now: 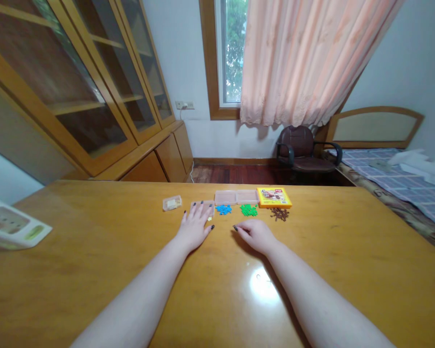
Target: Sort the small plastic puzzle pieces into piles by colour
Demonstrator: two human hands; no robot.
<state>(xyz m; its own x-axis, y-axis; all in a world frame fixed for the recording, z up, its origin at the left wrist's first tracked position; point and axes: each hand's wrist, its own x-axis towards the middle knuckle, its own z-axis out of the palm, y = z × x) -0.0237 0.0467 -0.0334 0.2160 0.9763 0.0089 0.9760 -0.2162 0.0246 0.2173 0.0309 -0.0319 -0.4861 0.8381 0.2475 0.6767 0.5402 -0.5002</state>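
My left hand [195, 225] lies spread, its fingertips over a shallow clear tray [212, 210]; a small pale piece [210, 219] sits beside its index finger. My right hand [255, 234] is closed above the table, thumb and index finger pinched together; whatever is between them is too small to make out. Beyond the hands are piles of small blue pieces [224, 210], green pieces [248, 210] and brown pieces [280, 214]. Two clear trays [225, 197] stand side by side behind the blue and green piles. A yellow box [274, 197] lies behind the brown pile.
A small clear box [172, 203] with pale contents lies left of my left hand on the wooden table [94, 270]. A white object [14, 226] stands at the table's far left. Past the far edge are a brown chair [300, 150], a cabinet and a bed.
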